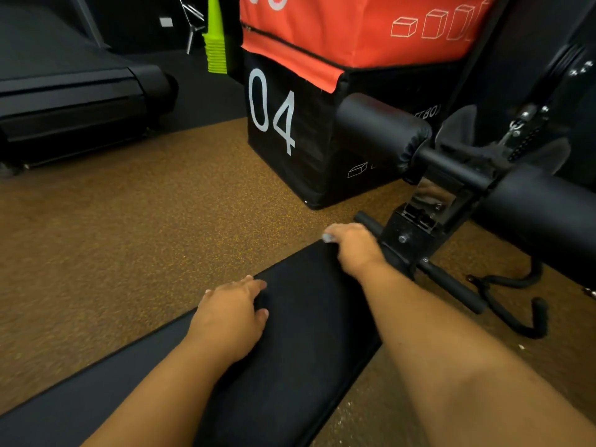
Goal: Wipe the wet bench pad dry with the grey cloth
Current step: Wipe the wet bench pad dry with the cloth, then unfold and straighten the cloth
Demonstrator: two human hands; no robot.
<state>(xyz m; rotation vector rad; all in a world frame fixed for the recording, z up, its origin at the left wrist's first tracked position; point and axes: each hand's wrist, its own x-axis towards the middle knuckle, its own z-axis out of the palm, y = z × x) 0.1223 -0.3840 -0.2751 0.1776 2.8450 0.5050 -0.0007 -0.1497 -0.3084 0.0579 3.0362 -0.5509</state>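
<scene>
The black bench pad [300,333] runs from the lower left up to the middle of the view. My left hand [230,321] rests on the pad's left edge with its fingers loosely spread and holds nothing. My right hand [353,245] is at the pad's far end, fingers curled downward. A small bit of the grey cloth [328,237] peeks out past its fingertips; the rest of the cloth is hidden under the hand. No wet marks can be made out on the dark pad.
Black foam rollers [380,130] and the bench's metal frame [416,227] stand just beyond my right hand. A black box marked 04 [283,130] carries a red box [354,27]. A treadmill [74,98] sits at far left, with green cones [216,43] behind it. A curved black bar [516,317] lies on the brown floor.
</scene>
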